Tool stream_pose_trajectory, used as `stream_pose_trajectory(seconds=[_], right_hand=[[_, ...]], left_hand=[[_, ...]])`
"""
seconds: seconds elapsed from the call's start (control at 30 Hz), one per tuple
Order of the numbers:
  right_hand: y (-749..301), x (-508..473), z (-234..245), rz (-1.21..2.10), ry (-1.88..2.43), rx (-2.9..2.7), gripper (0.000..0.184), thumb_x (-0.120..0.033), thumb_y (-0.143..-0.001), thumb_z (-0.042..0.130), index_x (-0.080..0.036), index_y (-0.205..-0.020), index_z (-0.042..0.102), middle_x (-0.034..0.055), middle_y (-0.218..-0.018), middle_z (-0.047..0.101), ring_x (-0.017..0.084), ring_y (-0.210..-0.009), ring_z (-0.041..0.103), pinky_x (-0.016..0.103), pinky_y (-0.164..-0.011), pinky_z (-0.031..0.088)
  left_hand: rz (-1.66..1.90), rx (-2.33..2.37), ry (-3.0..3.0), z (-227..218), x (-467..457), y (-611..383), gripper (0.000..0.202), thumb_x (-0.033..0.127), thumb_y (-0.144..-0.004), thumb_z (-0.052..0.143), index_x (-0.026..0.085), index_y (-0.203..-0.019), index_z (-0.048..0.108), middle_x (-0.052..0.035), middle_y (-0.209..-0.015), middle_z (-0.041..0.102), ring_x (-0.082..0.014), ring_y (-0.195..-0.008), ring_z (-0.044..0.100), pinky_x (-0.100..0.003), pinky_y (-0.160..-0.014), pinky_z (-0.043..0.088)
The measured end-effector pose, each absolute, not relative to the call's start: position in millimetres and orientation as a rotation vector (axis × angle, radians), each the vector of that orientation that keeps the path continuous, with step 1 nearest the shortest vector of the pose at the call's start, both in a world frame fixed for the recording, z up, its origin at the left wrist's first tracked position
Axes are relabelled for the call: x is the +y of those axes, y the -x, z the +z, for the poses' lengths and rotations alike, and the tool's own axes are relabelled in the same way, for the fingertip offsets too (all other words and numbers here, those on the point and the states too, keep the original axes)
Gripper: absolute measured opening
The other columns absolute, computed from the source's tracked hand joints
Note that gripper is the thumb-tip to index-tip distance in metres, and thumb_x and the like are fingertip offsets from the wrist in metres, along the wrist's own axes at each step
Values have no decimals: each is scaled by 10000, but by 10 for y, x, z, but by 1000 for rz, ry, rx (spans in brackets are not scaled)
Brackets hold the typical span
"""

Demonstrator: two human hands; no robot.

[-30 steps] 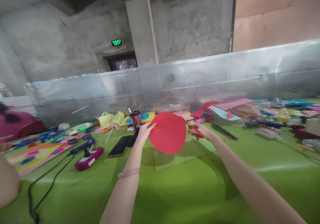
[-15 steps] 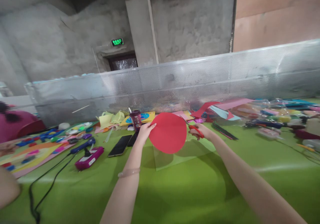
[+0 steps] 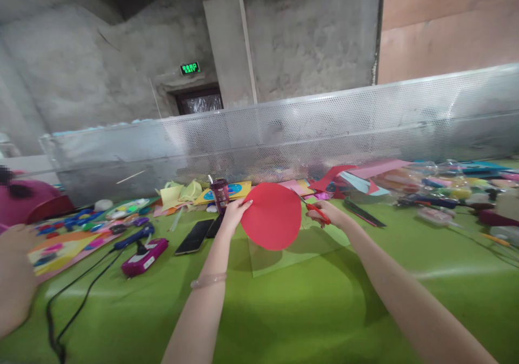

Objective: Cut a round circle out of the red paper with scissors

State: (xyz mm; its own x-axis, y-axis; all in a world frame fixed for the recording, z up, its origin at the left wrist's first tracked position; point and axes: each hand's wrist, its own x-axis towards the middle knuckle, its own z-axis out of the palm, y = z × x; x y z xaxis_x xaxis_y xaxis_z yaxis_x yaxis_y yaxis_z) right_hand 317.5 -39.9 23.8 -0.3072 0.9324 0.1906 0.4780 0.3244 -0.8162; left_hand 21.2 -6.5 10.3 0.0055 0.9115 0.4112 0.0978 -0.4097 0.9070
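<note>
Left hand point(image 3: 238, 212) grip pinches red paper circle point(image 3: 271, 218) above green surface point(image 3: 284, 315). Right hand point(image 3: 331, 213) grip holds scissors point(image 3: 320, 214) by circle's right edge. Best: steady paper, small slow snips.

I can see one red paper circle point(image 3: 271, 216) and one pair of scissors point(image 3: 308, 205) from here. Plus one cup point(image 3: 220, 196), one straw point(image 3: 210, 179), one power strip point(image 3: 145, 257), and yep, one exit sign point(image 3: 190, 68).
</note>
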Motion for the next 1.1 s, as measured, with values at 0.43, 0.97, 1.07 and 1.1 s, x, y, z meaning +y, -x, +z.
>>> stream_pose_trajectory(seconds=[0.43,0.97,1.07,1.1], right_hand=[[-3185,-406,256,829,1300,-1889,216,-283,-646,550,-165,-498,446,-45,-406,414,67,-335,406,195,-316,388],[-3127,-336,187,809,1235,-1744,280,-354,-663,571,-177,-516,410,-57,-394,392,61,-328,393,197,-331,399],[-3066,-349,169,798,1183,-1759,282,-333,-668,555,-182,-500,387,-55,-389,393,63,-335,402,191,-342,394],[-3049,-347,159,802,1170,-1758,273,-324,-671,548,-182,-501,388,-53,-392,400,65,-339,409,192,-349,398]], left_hand=[[1470,1063,-1594,112,-79,-214,362,425,-633,673,158,-878,675,-59,-843,687,-229,-790,623,-342,-753,467],[1517,1051,-1491,93,-47,-232,425,452,-621,671,145,-916,656,-77,-874,687,-239,-818,624,-343,-744,478],[1543,1062,-1478,84,-32,-248,443,479,-617,663,138,-899,648,-75,-839,685,-234,-800,622,-330,-718,478],[1553,1072,-1485,81,-26,-252,449,489,-616,659,135,-891,645,-74,-823,683,-232,-787,621,-325,-706,477]])
